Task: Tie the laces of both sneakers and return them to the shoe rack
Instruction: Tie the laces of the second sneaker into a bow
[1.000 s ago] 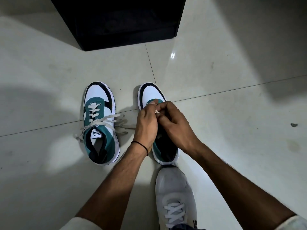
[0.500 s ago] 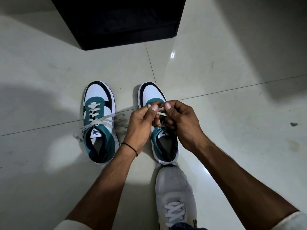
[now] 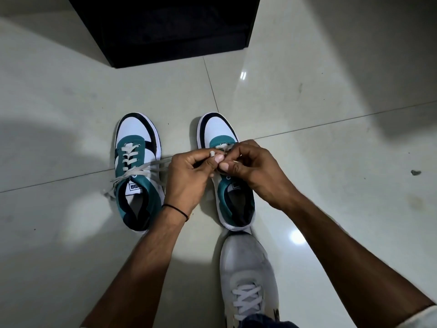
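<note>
Two white, teal and black sneakers stand side by side on the tiled floor, toes pointing away from me. The left sneaker [image 3: 137, 171] has loose white laces [image 3: 132, 175] spread across its tongue and onto the floor. Above the right sneaker [image 3: 233, 197], my left hand [image 3: 191, 178] and my right hand [image 3: 255, 169] meet over the lace area. Each hand pinches a bit of that shoe's white lace [image 3: 222, 147] between thumb and fingers. The hands hide most of the lacing.
A dark, black shoe rack [image 3: 165, 29] stands on the floor just beyond the sneakers. My own grey sneaker [image 3: 248, 275] is planted right behind the right sneaker's heel. A small dark speck [image 3: 415, 172] lies on the tiles at the far right.
Both hands have risen slightly and drawn back toward me over the right sneaker, uncovering its tongue and opening. The fingers have shifted their pinch on the lace. The left sneaker has not moved.
</note>
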